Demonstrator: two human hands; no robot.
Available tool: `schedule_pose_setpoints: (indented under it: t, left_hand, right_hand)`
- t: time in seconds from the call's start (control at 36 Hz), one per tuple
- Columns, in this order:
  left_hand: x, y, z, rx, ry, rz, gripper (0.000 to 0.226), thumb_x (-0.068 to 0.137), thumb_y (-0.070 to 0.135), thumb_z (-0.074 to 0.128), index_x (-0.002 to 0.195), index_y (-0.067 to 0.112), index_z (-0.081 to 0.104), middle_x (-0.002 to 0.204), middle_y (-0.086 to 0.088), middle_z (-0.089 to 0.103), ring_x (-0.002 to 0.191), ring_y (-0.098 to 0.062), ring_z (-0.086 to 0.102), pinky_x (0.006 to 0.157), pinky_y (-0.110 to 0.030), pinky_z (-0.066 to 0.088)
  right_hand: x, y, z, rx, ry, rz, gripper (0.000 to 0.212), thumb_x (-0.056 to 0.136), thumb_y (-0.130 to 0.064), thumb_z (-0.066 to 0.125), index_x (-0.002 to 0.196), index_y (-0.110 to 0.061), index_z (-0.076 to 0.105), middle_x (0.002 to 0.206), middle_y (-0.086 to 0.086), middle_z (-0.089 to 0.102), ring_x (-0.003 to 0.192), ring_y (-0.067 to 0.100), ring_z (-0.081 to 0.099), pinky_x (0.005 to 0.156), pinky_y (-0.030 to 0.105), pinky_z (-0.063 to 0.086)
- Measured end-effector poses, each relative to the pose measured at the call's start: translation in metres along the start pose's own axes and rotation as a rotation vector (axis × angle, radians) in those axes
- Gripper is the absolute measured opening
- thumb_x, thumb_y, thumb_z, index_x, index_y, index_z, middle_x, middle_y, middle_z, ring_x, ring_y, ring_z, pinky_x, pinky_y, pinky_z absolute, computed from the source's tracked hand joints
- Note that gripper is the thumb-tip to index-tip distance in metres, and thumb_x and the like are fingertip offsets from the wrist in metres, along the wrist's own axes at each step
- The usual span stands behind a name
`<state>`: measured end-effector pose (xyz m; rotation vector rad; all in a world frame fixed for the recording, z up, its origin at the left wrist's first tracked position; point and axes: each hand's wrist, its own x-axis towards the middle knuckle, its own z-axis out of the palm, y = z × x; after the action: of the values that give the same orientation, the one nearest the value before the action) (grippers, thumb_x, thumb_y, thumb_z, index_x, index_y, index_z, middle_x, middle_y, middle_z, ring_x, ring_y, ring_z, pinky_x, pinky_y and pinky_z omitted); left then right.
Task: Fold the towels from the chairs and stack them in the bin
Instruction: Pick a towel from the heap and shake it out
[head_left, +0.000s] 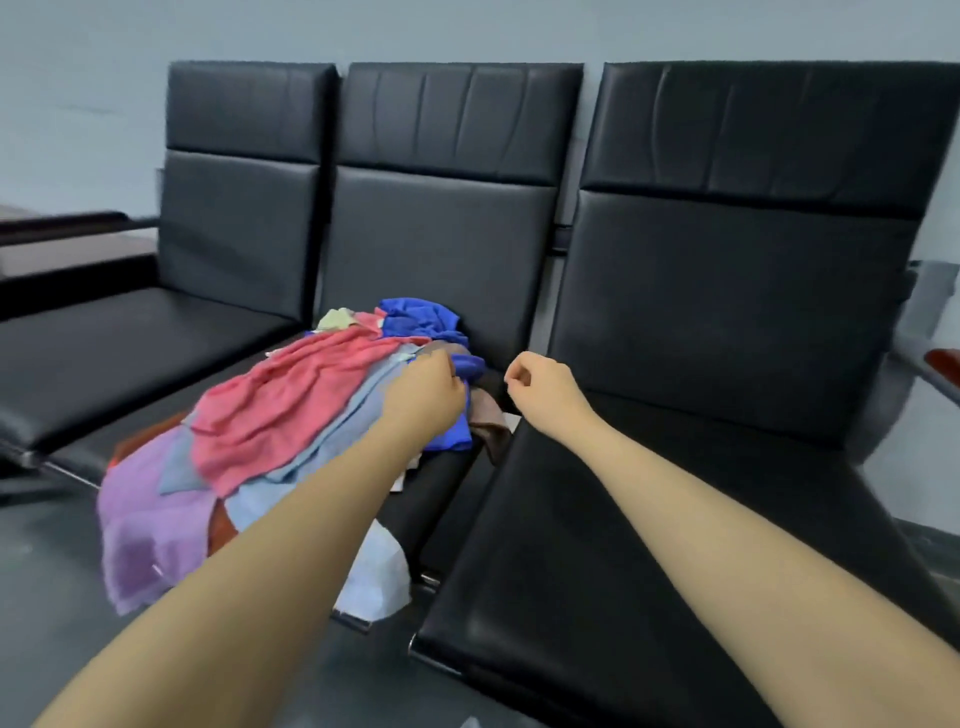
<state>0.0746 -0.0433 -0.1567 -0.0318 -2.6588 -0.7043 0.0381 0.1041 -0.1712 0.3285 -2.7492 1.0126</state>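
Your left hand (423, 387) pinches a blue towel (457, 434) in the heap on the middle chair (441, 249); your right hand (540, 387) hovers beside it, fingers curled, holding nothing.

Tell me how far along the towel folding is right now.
Barely started. Nothing looks folded: the towels lie in one crumpled pile on the middle chair, and no bin is in view. In hand: the left hand grips a blue towel at the pile's right edge, while the right hand hovers beside it, curled and holding nothing. Left: fold every towel and stack them.
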Motion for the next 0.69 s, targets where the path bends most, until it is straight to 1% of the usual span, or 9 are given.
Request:
schedule_pose_setpoints:
  t: [0.06, 0.11, 0.25, 0.31, 0.36, 0.42, 0.5, 0.56, 0.69]
  left_hand:
    - [0.003, -0.022, 0.0, 0.052, -0.008, -0.047, 0.026, 0.09, 0.0, 0.045, 0.108, -0.003, 0.063, 0.105, -0.01, 0.062, 0.101, -0.029, 0.057, 0.074, -0.027, 0.035]
    - [0.008, -0.048, 0.005, 0.155, -0.017, -0.135, 0.031, 0.092, 0.009, 0.044, 0.12, 0.003, 0.056, 0.124, -0.013, 0.056, 0.112, -0.032, 0.053, 0.086, -0.033, 0.039]
    - [0.02, -0.103, 0.012, 0.312, -0.029, -0.234, 0.033, 0.09, 0.014, 0.049, 0.122, 0.007, 0.049, 0.13, -0.013, 0.045, 0.119, -0.033, 0.043, 0.093, -0.039, 0.036]
    - [0.024, -0.118, 0.015, 0.349, -0.018, -0.259, 0.035, 0.09, 0.015, 0.05, 0.124, 0.005, 0.046, 0.131, -0.014, 0.043, 0.121, -0.033, 0.041, 0.095, -0.04, 0.034]
    - [0.028, -0.132, 0.019, 0.346, -0.01, -0.299, 0.037, 0.09, 0.013, 0.048, 0.126, 0.004, 0.043, 0.133, -0.015, 0.041, 0.121, -0.034, 0.04, 0.096, -0.04, 0.034]
    - [0.032, -0.143, 0.023, 0.336, 0.003, -0.335, 0.039, 0.09, 0.011, 0.046, 0.128, 0.003, 0.04, 0.135, -0.016, 0.041, 0.121, -0.035, 0.04, 0.096, -0.04, 0.033]
    - [0.035, -0.156, 0.027, 0.389, 0.012, -0.359, 0.038, 0.09, 0.011, 0.045, 0.127, 0.003, 0.043, 0.133, -0.016, 0.043, 0.12, -0.036, 0.039, 0.097, -0.039, 0.032]
    - [0.036, -0.163, 0.028, 0.463, 0.035, -0.308, 0.028, 0.093, 0.014, 0.045, 0.118, 0.005, 0.052, 0.125, -0.012, 0.048, 0.117, -0.035, 0.041, 0.094, -0.038, 0.034]
    - [0.036, -0.163, 0.034, 0.391, 0.156, -0.198, 0.021, 0.094, 0.017, 0.044, 0.104, 0.007, 0.061, 0.112, -0.01, 0.056, 0.108, -0.033, 0.045, 0.087, -0.039, 0.031]
  right_hand:
    - [0.013, -0.008, 0.022, 0.002, -0.026, -0.044, 0.016, 0.087, -0.011, 0.047, 0.085, -0.019, 0.06, 0.097, 0.008, 0.066, 0.092, 0.029, 0.059, 0.084, 0.041, 0.05]
    - [0.025, -0.014, 0.041, 0.01, -0.062, -0.069, 0.019, 0.089, -0.011, 0.047, 0.088, -0.02, 0.064, 0.103, 0.007, 0.067, 0.097, 0.028, 0.059, 0.087, 0.04, 0.049]
    - [0.052, -0.026, 0.092, 0.051, -0.178, -0.138, 0.023, 0.093, -0.018, 0.047, 0.106, -0.023, 0.065, 0.116, 0.001, 0.066, 0.108, 0.022, 0.06, 0.096, 0.04, 0.047]
    - [0.056, -0.034, 0.103, 0.074, -0.234, -0.159, 0.028, 0.096, -0.015, 0.047, 0.121, -0.017, 0.06, 0.126, 0.003, 0.061, 0.115, 0.021, 0.056, 0.099, 0.033, 0.043]
    - [0.063, -0.041, 0.115, 0.085, -0.282, -0.193, 0.038, 0.097, -0.012, 0.046, 0.134, -0.014, 0.05, 0.132, 0.008, 0.056, 0.117, 0.023, 0.053, 0.09, 0.025, 0.038]
    - [0.07, -0.048, 0.125, 0.089, -0.319, -0.223, 0.045, 0.097, -0.011, 0.045, 0.141, -0.017, 0.042, 0.128, 0.013, 0.055, 0.11, 0.027, 0.053, 0.083, 0.024, 0.037]
    - [0.078, -0.053, 0.139, -0.037, -0.35, -0.255, 0.05, 0.098, -0.016, 0.042, 0.146, -0.024, 0.033, 0.126, 0.009, 0.055, 0.116, 0.029, 0.05, 0.096, 0.036, 0.039]
    - [0.08, -0.051, 0.144, -0.199, -0.327, -0.274, 0.05, 0.099, -0.022, 0.039, 0.147, -0.029, 0.027, 0.136, 0.006, 0.051, 0.126, 0.029, 0.042, 0.103, 0.044, 0.028]
    - [0.082, -0.044, 0.149, -0.157, -0.301, -0.269, 0.057, 0.098, -0.033, 0.042, 0.147, -0.045, 0.016, 0.135, -0.002, 0.05, 0.124, 0.028, 0.038, 0.1, 0.049, 0.024]
